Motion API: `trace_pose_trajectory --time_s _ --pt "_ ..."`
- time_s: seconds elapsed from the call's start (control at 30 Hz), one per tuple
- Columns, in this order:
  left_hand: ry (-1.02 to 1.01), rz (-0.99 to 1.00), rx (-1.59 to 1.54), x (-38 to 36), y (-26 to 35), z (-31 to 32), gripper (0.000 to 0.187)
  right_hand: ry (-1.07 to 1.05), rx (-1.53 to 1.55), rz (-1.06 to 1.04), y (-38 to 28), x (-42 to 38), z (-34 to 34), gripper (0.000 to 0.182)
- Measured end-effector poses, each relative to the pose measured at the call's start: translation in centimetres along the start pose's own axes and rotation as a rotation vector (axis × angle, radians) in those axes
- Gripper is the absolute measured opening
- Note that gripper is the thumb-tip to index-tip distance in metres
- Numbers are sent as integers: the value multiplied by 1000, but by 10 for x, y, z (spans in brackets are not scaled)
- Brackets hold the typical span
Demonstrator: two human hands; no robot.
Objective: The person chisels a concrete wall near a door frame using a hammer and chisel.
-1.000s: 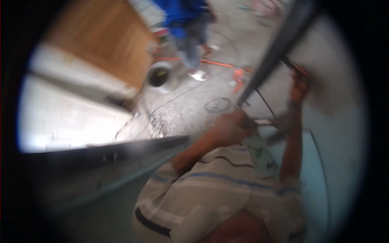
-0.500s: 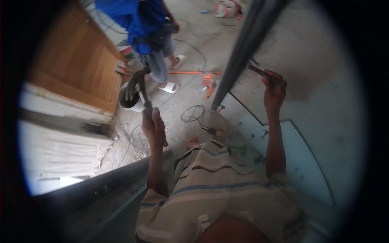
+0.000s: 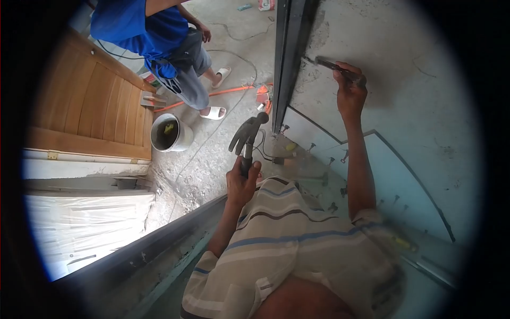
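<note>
My left hand (image 3: 243, 183) is wrapped round the dark grip of a claw hammer (image 3: 248, 138), whose head is raised just left of a dark metal post (image 3: 289, 64). On the other side of the post, my right hand (image 3: 351, 93) is closed on a dark hand tool (image 3: 328, 63), its tip pointing left toward the post. What kind of tool it is, I cannot tell. Several bolts or screws (image 3: 344, 156) stand on the pale glass-like surface (image 3: 385, 175) below my right hand.
A person in a blue top (image 3: 170, 37) and white sandals stands at the upper left. Near them are a white bucket (image 3: 184, 133), an orange strap (image 3: 231, 91) and a wooden door (image 3: 98, 101). A dark rail (image 3: 175, 223) crosses the lower left. A cable lies on the floor.
The hammer has moved right, close to the post, and its head has turned. My right hand has shifted slightly up and left. The view has shifted, and the bucket shows more fully.
</note>
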State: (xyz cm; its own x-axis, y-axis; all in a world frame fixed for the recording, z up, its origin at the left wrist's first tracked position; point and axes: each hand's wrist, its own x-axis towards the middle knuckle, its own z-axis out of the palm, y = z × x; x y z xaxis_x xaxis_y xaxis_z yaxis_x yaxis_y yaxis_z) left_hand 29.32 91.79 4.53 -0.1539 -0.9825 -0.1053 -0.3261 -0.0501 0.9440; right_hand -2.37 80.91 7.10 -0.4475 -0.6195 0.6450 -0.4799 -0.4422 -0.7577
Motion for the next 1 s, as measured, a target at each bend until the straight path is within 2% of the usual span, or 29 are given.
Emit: trace_pose_trajectory --time_s 0.07,0.17,0.23,0.27,0.33,0.47,0.53,0.67,0.73,0.77,0.87,0.93,1.0 --pt "-5 -12 13 -3 -6 4 34 17 9 -23 3 5 -2 19" --pt "-24 -42 48 -6 -6 5 33 -77 -85 -12 -2 19 -4 19" --pt "-48 -48 76 -3 1 2 33 -160 -100 -113 -7 33 -3 21" --pt "-51 -21 81 -2 6 2 33 -153 -101 -110 -11 40 -4 21" --pt "-51 5 87 6 15 5 34 -321 -146 -102 -11 54 -3 20" --pt "-40 46 72 19 31 -2 34 -399 -214 -136 0 65 4 19" --pt "-62 79 55 26 42 -7 34 -408 -185 -219 6 70 7 16" --pt "-56 241 131 37 85 -13 31 -495 -201 -235 16 79 8 14" --pt "-29 342 200 41 118 -12 34 -534 -172 -254 17 81 9 16" --pt "-16 332 270 42 132 -14 38 -530 -165 -253 14 81 9 16" --pt "88 444 243 39 170 -5 40 -579 -212 -147 5 85 3 16" --pt "103 487 262 41 181 -1 39 -580 -257 -276 1 87 2 16" --pt "125 522 275 42 191 6 38 -597 -266 -306 6 87 3 16"
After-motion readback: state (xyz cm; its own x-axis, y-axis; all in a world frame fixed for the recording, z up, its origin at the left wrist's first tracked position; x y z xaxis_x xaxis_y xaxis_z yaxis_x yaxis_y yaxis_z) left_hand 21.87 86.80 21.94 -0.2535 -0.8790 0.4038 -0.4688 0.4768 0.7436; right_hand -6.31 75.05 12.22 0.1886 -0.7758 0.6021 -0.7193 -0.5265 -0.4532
